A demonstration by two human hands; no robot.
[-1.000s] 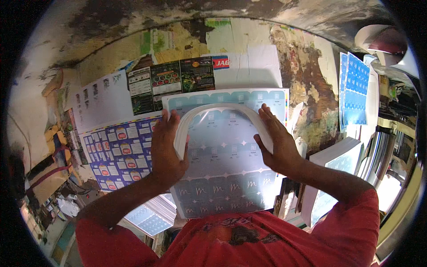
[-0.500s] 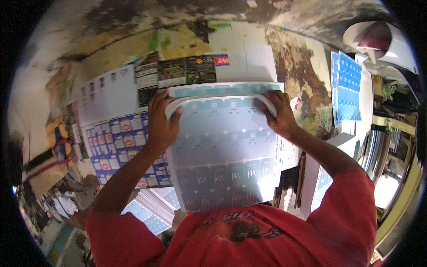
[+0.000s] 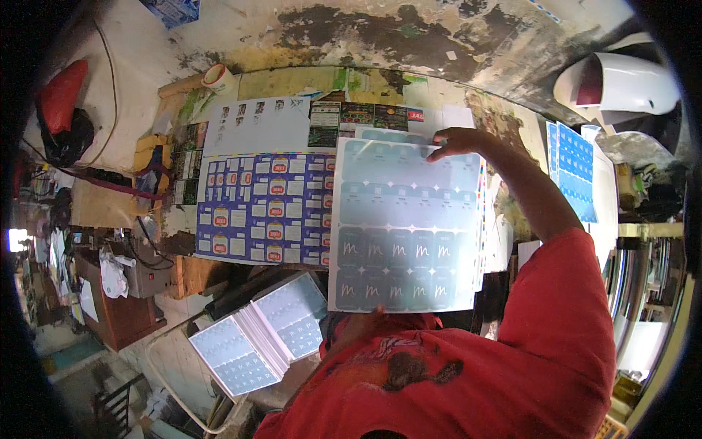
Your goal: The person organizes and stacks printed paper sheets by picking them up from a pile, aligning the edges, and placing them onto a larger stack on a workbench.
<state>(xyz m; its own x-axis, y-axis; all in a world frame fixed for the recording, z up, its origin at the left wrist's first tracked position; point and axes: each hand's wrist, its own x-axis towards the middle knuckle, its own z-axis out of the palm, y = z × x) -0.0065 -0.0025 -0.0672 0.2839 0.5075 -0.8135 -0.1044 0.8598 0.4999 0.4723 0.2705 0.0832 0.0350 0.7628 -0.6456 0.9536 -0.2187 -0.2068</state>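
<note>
A stack of pale teal printed sheets [image 3: 406,194] lies flat in front of me, its near edge close to my red shirt. My right hand [image 3: 457,143] is at the far right part of the stack, its thumb and fingers closed over the top edge. Low at the near edge is my left hand [image 3: 362,324], mostly in shadow against the shirt. One fingertip of it touches the bottom of the sheets, and its other fingers cannot be made out. Another teal sheet [image 3: 387,135] shows just behind the stack.
Blue-purple label sheets [image 3: 267,212] and a white sheet [image 3: 259,124] lie left on the table. Lower left rests a thick pile of teal sheets [image 3: 256,333]. A tape roll [image 3: 217,77] stands at the back wall. Blue printed sheets [image 3: 572,172] hang or lean at right.
The stack's far edge, curled up in both hands before, now lies flat. My left hand has moved from the far left corner down to the near edge. The view has swung left.
</note>
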